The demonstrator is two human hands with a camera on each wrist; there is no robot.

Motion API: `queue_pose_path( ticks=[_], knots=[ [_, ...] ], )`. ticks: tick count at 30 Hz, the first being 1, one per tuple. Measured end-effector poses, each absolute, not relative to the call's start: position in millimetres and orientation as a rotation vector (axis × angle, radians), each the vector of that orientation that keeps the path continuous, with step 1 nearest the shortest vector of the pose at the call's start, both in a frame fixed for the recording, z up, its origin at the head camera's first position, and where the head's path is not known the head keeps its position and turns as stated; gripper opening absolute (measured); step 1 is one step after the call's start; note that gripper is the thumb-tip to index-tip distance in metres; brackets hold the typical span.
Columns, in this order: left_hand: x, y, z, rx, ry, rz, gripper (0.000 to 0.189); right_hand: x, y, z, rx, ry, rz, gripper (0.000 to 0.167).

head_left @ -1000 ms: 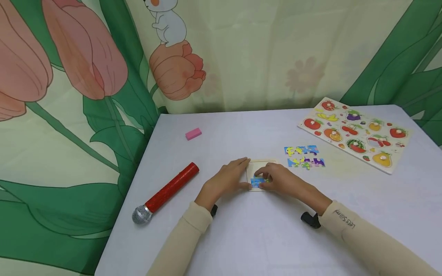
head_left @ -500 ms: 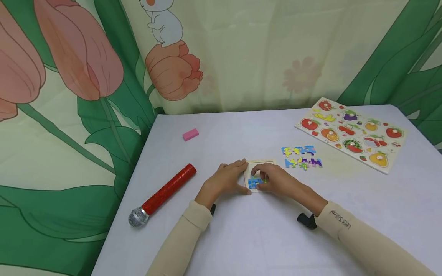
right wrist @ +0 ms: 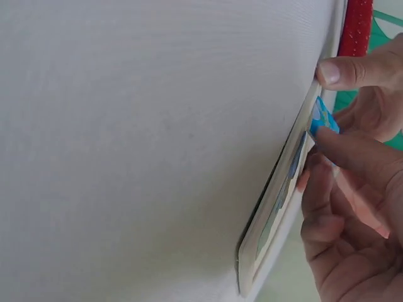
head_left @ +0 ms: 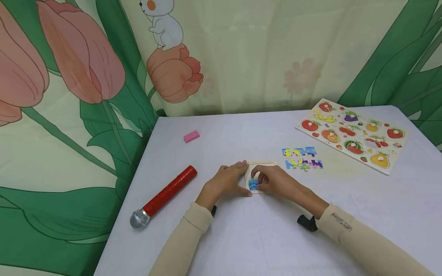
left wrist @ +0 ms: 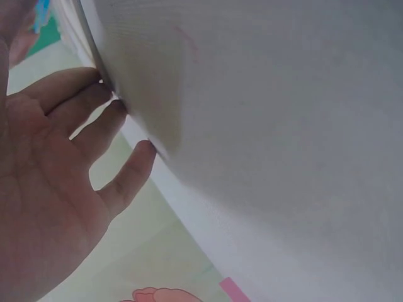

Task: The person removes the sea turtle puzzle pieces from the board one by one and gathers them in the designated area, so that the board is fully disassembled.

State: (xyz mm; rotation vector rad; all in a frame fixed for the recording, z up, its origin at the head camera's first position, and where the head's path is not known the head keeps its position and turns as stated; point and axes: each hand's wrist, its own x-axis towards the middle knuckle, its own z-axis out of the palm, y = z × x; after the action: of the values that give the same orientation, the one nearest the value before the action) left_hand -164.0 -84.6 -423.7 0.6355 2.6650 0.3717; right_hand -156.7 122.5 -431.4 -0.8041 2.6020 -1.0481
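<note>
A small wooden puzzle tray lies on the table between both hands. My left hand rests along its left side, fingers extended at the far corner and the thumb touching the near corner. My right hand is over the tray, and its thumb and finger pinch a blue puzzle piece. That piece stands tilted above the tray surface in the right wrist view. Other blue pieces lie in the tray's near left part, partly hidden by the right hand.
Several loose puzzle pieces lie in two rows right of the tray. A fruit puzzle board is at the back right. A red microphone lies at left, and a pink block sits behind it.
My right fingers have shifted slightly left over the tray, with the blue piece in their pinch. The left hand keeps its place at the tray's left side. The head view has shifted a little.
</note>
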Motion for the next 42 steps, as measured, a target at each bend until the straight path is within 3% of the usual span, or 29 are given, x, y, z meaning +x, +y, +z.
queue_pose_path(
  ticks=[10, 24, 42],
  knots=[
    [-163, -82, -424, 0.628, 2.665, 0.325, 0.101, -158, 139, -424, -0.630, 2.530, -1.191, 0.022],
    [-160, -83, -427, 0.589, 2.677, 0.336, 0.100, -166, 228, -412, -0.273, 2.469, -1.005, 0.025],
    [-163, -81, -427, 0.599, 2.685, 0.339, 0.100, -169, 219, -418, -0.219, 2.576, -0.841, 0.018]
  ],
)
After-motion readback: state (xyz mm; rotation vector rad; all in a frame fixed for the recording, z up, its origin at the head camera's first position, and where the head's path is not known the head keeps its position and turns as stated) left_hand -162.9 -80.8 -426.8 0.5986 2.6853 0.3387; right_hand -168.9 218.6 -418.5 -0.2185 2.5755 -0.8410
